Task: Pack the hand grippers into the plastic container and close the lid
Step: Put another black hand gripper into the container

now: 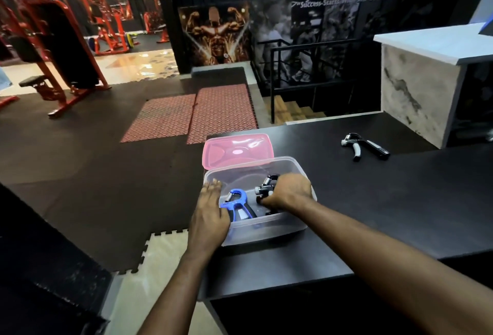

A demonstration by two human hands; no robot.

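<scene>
A clear plastic container [288,224] stands near the left edge of the black table [400,201]. Behind it, touching its far rim, lies a pink lid [237,149]. Inside the container lies a blue hand gripper [238,202]. My left hand [209,214] rests on the container's left rim, its thumb by the blue gripper's handle. My right hand [289,192] reaches into the container and is closed on a black hand gripper [265,186]. A third hand gripper [364,146], black with grey handles, lies on the table at the far right.
A white marble-look counter [426,73] rises at the table's far right. Beyond the table a railing guards a stairwell [293,110]. Red patterned mats [194,113] and red gym machines [53,49] stand on the dark floor to the left.
</scene>
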